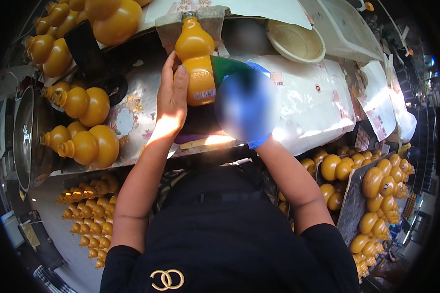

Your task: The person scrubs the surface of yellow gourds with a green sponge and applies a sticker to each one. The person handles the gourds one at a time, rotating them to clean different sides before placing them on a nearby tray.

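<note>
A glossy yellow gourd-shaped bottle (194, 41) lies on the worktable, its narrow neck pointing away from me and resting on a grey-beige cloth (168, 30). A barcode label is on its lower bulb. My bare left hand (172, 95) is closed along the bottle's left side, thumb on top. My right hand (249, 110) wears a blue glove. It holds a dark green flat piece (226, 67) against the bottle's right side. A round blur covers most of the glove, so its fingers are largely hidden, and I cannot tell exactly what the green piece is.
More yellow gourd bottles (90, 146) stand at the left, beside a dark stand (85, 51). A pale bowl (298, 41) and a translucent bin (349, 29) are at the back right. Racks of similar bottles (376, 190) flank me below table height. White sheeting (310, 105) covers the table's right.
</note>
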Tool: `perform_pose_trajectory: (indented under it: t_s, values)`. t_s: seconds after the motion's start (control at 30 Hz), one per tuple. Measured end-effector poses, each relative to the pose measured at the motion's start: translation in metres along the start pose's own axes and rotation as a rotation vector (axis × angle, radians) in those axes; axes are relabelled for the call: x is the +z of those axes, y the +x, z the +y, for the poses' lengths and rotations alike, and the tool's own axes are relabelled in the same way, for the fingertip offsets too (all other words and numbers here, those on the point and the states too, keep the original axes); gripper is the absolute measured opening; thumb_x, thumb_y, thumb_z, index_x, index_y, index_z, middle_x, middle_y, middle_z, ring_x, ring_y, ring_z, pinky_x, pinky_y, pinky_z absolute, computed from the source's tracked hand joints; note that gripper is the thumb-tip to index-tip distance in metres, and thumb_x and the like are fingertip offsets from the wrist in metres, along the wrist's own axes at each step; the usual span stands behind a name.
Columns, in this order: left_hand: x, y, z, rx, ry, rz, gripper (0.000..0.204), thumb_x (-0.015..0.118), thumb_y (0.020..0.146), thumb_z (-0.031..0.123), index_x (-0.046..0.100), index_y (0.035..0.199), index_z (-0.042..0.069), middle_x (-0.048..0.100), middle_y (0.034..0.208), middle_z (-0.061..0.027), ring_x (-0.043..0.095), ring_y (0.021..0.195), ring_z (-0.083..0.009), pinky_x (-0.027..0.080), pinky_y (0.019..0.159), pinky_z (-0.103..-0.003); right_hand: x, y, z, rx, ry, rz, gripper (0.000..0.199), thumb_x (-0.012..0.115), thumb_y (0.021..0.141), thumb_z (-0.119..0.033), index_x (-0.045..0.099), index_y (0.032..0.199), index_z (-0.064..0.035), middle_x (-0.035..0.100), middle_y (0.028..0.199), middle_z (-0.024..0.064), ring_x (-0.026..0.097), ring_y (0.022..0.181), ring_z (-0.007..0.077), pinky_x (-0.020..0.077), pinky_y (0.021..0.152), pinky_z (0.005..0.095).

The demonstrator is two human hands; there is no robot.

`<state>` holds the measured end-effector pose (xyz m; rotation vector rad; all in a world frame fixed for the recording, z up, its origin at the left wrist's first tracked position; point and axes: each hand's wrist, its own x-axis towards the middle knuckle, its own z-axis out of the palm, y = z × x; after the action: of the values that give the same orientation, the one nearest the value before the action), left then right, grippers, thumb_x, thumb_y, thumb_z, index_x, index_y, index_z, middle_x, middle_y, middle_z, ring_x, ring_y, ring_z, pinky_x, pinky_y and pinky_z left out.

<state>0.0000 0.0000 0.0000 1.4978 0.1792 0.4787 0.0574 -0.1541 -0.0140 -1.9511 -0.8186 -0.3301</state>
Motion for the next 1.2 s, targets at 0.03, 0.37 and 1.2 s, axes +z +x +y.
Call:
perform_pose_trajectory:
  t_s: [0.03, 0.37, 1.2]
  values:
    - [0.001, 0.000, 0.003, -0.014, -0.011, -0.002, 0.061, 0.039, 0.101, 0.041, 0.027, 0.144, -0.001, 0.044, 0.136, -0.0153, 0.045, 0.125, -0.0226, 0.033, 0.106, -0.032, -0.001, 0.000, -0.001, -0.009, -0.057, -0.004, 0.042, 0.069, 0.087, -0.019, 0.046, 0.116, 0.0006, 0.062, 0.105, 0.0179, 0.064, 0.091, 0.0216, 0.0516, 0.077, 0.0285]
    - [-0.016, 0.004, -0.004, -0.141, -0.185, -0.045, 0.056, 0.032, 0.103, 0.040, 0.028, 0.145, 0.004, 0.042, 0.139, -0.0145, 0.043, 0.128, -0.0205, 0.032, 0.107, -0.031, 0.001, 0.000, -0.029, -0.475, -0.098, 0.115, 0.035, 0.070, 0.066, 0.000, 0.067, 0.097, -0.0151, 0.062, 0.100, 0.0013, 0.061, 0.084, 0.0213, 0.0486, 0.070, 0.0318]
    - [-0.016, -0.003, 0.002, -0.232, -0.309, -0.007, 0.048, 0.034, 0.103, 0.031, 0.030, 0.144, 0.006, 0.039, 0.143, -0.0115, 0.038, 0.133, -0.0213, 0.027, 0.112, -0.034, -0.018, 0.104, -0.013, 0.140, 0.410, -0.373, 0.032, 0.071, 0.084, -0.022, 0.061, 0.106, -0.0013, 0.063, 0.095, 0.0121, 0.063, 0.088, 0.0227, 0.0508, 0.079, 0.0311]
